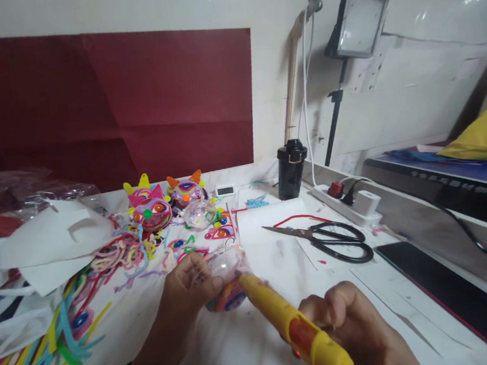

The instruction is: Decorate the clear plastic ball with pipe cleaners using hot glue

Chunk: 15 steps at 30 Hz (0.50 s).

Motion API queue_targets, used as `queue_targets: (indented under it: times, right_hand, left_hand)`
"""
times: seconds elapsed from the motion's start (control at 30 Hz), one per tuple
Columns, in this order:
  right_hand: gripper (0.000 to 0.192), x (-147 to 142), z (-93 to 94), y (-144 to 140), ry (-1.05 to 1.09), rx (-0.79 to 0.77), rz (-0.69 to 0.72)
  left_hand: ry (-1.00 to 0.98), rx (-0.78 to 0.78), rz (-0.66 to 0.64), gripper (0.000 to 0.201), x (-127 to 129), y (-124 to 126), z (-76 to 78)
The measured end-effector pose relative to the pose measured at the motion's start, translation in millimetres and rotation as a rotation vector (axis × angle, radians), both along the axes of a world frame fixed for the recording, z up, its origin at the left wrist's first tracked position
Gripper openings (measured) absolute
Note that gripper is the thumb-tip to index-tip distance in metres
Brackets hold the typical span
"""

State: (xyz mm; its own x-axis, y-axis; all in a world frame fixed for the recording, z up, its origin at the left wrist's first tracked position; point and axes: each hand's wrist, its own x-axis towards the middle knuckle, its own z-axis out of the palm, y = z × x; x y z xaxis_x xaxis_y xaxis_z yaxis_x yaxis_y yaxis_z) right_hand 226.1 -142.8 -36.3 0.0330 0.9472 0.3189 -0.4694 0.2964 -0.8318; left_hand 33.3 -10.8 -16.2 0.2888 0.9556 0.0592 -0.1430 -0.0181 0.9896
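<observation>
Hands (pixel 189 287) gripping glue gun (pixel 300 330), ball (pixel 226 260); white lettering (pixel 465 185), blurred

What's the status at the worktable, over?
Left hand holding clear ball. Right hand gripping yellow glue gun, nozzle close to ball. Scissors beyond, not between hands.

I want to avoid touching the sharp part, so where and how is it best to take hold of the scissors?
Probably by the black handle loops, coming from the right of the picture: the scissors lie flat with their blades pointing left, and the open loops should give a secure hold. The right hand would first need to release the yellow tool.
</observation>
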Motion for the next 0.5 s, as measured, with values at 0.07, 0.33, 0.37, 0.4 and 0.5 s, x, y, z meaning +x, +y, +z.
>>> queue_targets:
  times: [0.07,0.33,0.37,0.4,0.5]
  right_hand:
    - [0.040,0.3,-0.9,1.3,0.001,-0.007,-0.011]
    - [0.041,3.6,-0.2,1.7,0.011,-0.014,-0.040]
    - [0.041,3.0,1.0,0.8,0.027,-0.035,-0.043]
    - [0.042,1.9,2.8,-0.2,0.049,-0.066,-0.049]
    - [0.048,-3.6,11.4,-2.6,0.143,-0.171,-0.069]
  left_hand:
    - [-0.007,-0.005,0.012,0.032,-0.1,0.1,0.1]
    - [-0.018,-0.009,0.004,0.034,-0.4,0.2,1.5]
    - [-0.013,-0.004,0.004,0.033,-0.4,0.1,1.5]
    - [-0.010,0.002,0.009,0.033,-0.4,0.1,1.5]
    - [-0.004,0.017,0.016,0.032,-0.6,0.4,1.6]
